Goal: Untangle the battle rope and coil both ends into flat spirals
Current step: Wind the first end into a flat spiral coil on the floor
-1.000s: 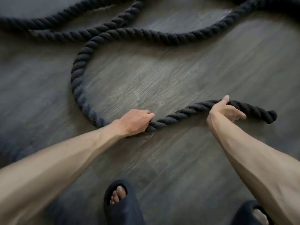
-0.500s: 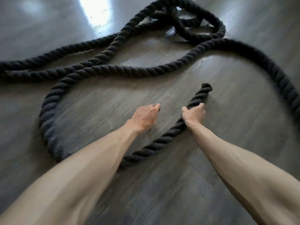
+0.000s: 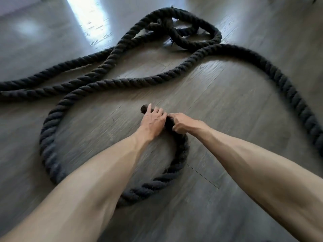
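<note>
Black twisted battle rope [image 3: 108, 82] snakes in loops, far end knotted.

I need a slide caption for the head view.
Both hands bend the rope end into a first curl.

Rope: I see the black battle rope [image 3: 132, 82] snaking over the wood floor [image 3: 227, 105], knotted at the far end
Rope end [image 3: 144, 109]: bent into a tight curl
Left hand [image 3: 153, 121]: pressed on that end
Right hand [image 3: 183, 123]: closed round the rope just beside it
</note>
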Available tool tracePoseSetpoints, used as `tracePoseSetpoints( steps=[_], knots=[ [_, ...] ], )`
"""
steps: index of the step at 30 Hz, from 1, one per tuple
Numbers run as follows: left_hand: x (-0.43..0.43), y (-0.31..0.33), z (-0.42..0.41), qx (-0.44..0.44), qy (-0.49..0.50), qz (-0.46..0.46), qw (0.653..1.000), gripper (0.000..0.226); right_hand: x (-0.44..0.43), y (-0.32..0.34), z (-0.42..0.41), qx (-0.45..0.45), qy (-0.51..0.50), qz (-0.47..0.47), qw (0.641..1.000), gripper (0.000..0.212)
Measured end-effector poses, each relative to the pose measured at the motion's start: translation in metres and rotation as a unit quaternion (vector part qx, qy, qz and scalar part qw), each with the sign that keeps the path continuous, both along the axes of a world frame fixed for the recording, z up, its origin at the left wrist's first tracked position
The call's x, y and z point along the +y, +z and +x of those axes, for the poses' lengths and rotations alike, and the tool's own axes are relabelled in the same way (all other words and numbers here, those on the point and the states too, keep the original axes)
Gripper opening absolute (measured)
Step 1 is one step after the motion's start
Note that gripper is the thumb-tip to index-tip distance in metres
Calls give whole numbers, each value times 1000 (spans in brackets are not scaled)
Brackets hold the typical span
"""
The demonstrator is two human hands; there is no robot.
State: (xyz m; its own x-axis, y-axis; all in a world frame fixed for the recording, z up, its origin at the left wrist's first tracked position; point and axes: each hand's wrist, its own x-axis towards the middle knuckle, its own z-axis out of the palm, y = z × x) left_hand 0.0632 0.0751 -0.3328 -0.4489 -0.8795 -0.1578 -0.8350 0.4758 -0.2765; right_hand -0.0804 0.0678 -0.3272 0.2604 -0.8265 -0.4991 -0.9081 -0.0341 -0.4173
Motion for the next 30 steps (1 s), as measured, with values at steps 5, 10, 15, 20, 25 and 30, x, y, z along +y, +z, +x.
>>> tracePoseSetpoints(
  steps=[5,10,15,20,25,30],
  knots=[
    [14,-1,9,7,40,4,999,31,36,4,6,37,-63,-40,997,46],
    [20,1,21,98,168,31,980,40,61,0,-6,52,-148,-25,987,56],
    [15,4,15,118,298,75,944,43,45,2,-1,99,-98,10,990,115],
    [15,7,10,212,440,147,860,41,34,-1,-5,70,-100,12,992,147],
    [21,10,-3,259,481,161,822,33,39,-6,-14,79,-178,-49,980,128],
    [20,14,-6,299,516,199,778,42,50,1,-8,121,-129,78,981,155]
  ],
)
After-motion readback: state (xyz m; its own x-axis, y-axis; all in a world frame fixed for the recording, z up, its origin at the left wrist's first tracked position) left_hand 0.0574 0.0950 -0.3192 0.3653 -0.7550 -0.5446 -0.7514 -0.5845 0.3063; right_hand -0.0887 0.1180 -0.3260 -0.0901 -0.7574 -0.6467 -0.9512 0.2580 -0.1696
